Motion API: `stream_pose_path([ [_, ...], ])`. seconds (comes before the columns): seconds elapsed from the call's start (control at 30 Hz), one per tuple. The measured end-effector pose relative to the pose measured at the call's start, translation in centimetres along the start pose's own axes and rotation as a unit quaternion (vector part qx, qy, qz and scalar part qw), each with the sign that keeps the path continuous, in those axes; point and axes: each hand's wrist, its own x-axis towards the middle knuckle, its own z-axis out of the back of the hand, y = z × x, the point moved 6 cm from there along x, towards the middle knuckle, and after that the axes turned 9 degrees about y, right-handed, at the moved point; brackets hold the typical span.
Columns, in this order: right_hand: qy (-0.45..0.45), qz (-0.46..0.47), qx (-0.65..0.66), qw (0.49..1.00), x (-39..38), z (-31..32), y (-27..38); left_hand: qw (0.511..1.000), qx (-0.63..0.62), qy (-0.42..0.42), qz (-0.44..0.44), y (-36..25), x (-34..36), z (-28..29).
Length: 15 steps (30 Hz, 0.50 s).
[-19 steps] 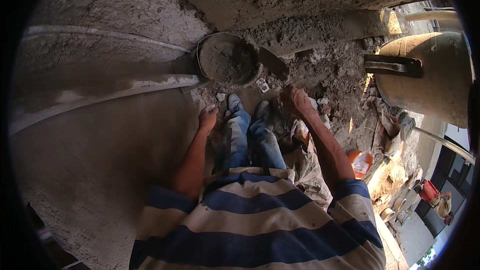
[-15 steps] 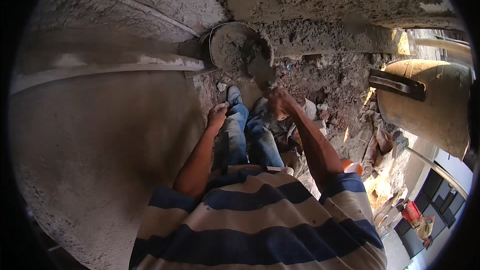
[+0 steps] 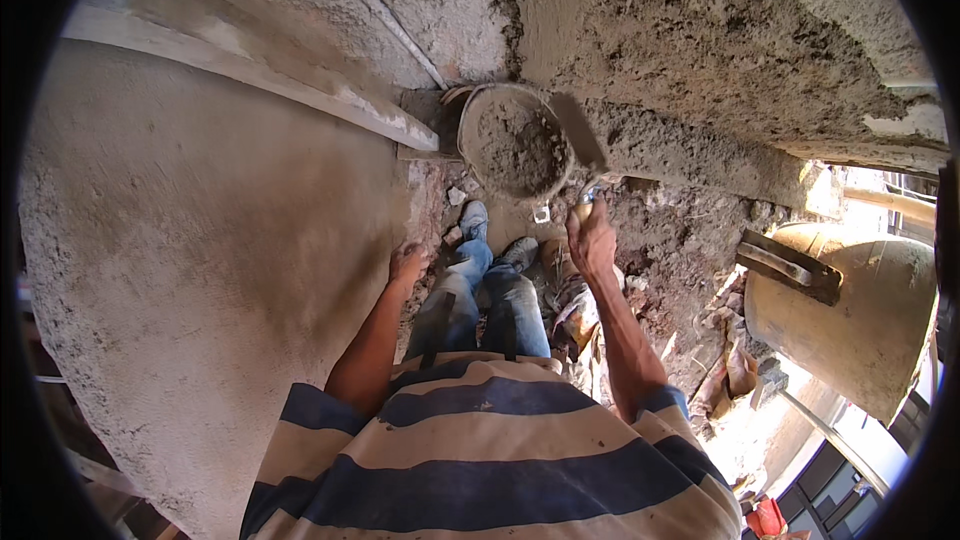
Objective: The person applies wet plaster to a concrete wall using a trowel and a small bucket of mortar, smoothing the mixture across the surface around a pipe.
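Observation:
My right hand (image 3: 592, 238) is closed round the handle of a trowel (image 3: 578, 132). The trowel's flat blade, coated in grey mortar, tilts up beside the right rim of a bucket (image 3: 470, 162). Wet grey mortar (image 3: 522, 145) lies inside the bucket, lumpy in the middle. My left hand (image 3: 408, 262) hangs with curled fingers by the edge of a smooth plastered surface (image 3: 220, 200). Whatever the left fingers may hold is hidden.
A long pale straightedge (image 3: 300, 85) runs from the upper left to the bucket. On the right, a hand float (image 3: 790, 267) rests on a large dusty drum (image 3: 850, 310). Rubble and torn sacks (image 3: 575, 315) lie by my feet. Rough mortar covers the wall (image 3: 700, 30) ahead.
The trowel has come up out of the bucket's mortar to its right side, with my right hand moving right. My left hand has drawn back and left. The whole view has shifted and turned.

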Motion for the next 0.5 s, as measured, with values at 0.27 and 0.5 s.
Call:
stream_pose_path([
  [0.27, 0.047, -0.052, -0.001, 0.998, -0.6, -4.5, -3.2, 0.996, 0.018, 0.04, -0.072, -9.9, 0.2, -11.4],
  [0.5, 0.081, -0.098, 0.013, 0.992, -1.3, -5.6, -3.6, 0.994, 0.017, 0.011, -0.107, -14.2, 3.3, -12.5],
])
